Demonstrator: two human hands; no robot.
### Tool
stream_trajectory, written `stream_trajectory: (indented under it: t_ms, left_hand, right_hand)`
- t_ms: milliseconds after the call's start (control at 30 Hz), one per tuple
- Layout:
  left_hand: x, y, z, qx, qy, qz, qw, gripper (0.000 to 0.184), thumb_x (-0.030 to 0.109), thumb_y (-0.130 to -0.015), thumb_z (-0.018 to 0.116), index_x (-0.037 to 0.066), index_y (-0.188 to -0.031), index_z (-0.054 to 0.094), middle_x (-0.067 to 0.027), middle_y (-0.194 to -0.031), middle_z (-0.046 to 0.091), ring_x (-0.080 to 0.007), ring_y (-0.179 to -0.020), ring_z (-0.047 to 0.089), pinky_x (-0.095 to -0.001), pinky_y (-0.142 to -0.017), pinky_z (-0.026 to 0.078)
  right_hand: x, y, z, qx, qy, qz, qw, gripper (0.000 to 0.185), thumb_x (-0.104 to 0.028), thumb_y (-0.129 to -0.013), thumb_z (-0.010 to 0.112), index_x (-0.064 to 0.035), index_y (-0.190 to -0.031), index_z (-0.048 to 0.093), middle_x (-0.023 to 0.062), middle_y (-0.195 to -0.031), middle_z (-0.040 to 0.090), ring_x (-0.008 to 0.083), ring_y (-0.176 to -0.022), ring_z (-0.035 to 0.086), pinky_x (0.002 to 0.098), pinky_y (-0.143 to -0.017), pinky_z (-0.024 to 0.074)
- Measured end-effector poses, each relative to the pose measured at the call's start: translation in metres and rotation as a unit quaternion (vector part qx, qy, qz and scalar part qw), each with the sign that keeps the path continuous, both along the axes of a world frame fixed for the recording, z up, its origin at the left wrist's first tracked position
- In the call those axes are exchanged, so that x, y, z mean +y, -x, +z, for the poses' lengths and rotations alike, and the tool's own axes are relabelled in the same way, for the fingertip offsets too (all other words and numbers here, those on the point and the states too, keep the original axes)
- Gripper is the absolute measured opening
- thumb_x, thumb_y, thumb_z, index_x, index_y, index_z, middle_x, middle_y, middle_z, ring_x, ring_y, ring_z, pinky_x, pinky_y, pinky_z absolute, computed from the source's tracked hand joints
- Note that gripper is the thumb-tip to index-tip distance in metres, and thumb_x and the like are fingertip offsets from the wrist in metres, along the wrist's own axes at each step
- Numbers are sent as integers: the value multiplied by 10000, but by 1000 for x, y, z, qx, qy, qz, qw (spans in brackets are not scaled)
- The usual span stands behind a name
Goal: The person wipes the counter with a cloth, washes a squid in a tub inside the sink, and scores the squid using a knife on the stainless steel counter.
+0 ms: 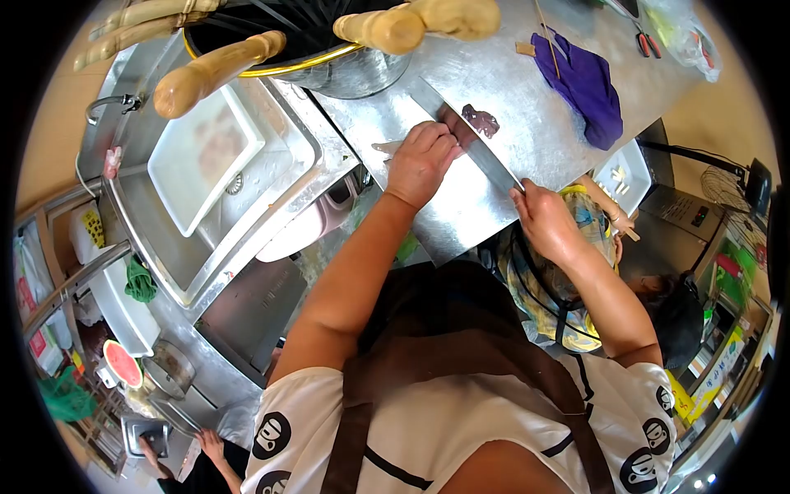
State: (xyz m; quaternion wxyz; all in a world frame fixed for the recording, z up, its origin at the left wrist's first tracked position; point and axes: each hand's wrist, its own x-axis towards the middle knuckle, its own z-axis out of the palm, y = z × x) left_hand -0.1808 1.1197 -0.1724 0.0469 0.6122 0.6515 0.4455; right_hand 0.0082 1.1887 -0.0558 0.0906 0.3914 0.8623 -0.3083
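Observation:
My right hand [547, 218] is wrapped round the handle end of a long, wide-bladed knife [485, 160]. Its blade slants up and to the left across the steel worktop [453, 218]. My left hand [424, 160] lies against the near side of the blade with its fingers curled down on a pale greyish strip of food [385, 148], whose end sticks out to the left; the rest is hidden under the palm. Just beyond the blade sits a small heap of dark reddish, wet slices [480, 121].
A large pot [354, 74] with several wooden-handled tools stands at the top. A sink [284, 156] holding a white tray [189, 165] is to the left. A purple cloth [580, 90] and red-handled scissors [648, 45] lie farther back. Other people work at right and lower left.

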Motion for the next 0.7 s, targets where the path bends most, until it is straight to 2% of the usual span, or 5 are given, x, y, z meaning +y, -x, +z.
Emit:
stream_trajectory:
  t_ms: [167,233,333,467,700]
  left_hand:
    - [0,1,1,10,0,-13,1000,154,112,-717,690,65,-825,591,-75,-906,560,-279,-890,548,-364,-772,466]
    - [0,0,2,50,28,-38,998,107,111,-749,634,53,-817,573,-73,-923,554,-266,-928,533,-352,-839,451]
    - [2,-2,0,55,14,-34,998,97,109,-757,620,54,-818,570,-77,-931,552,-265,-933,533,-357,-848,447]
    - [4,0,-7,63,-15,-30,997,148,77,-715,676,46,-829,587,-87,-927,559,-286,-920,551,-361,-802,470]
    - [1,0,-7,34,8,-53,998,157,72,-711,681,52,-836,590,-83,-927,549,-289,-917,538,-367,-796,465]
  right_hand:
    - [5,22,-21,31,7,-1,999,260,-190,-921,456,50,-832,500,274,-669,559,442,-668,556,481,-620,443]
    - [-1,13,-14,11,17,-13,1000,263,-191,-920,458,52,-829,505,278,-675,559,443,-673,558,485,-623,443]
    - [-12,-5,-14,2,18,-35,999,289,-200,-921,453,63,-819,513,282,-678,562,448,-675,562,486,-628,445]
    - [-1,32,-25,17,40,-54,998,321,-216,-925,441,65,-793,525,285,-676,564,458,-679,560,484,-635,452]
    - [-18,-1,-21,-12,32,-64,997,307,-206,-913,469,83,-843,544,295,-681,566,448,-671,569,477,-636,462]
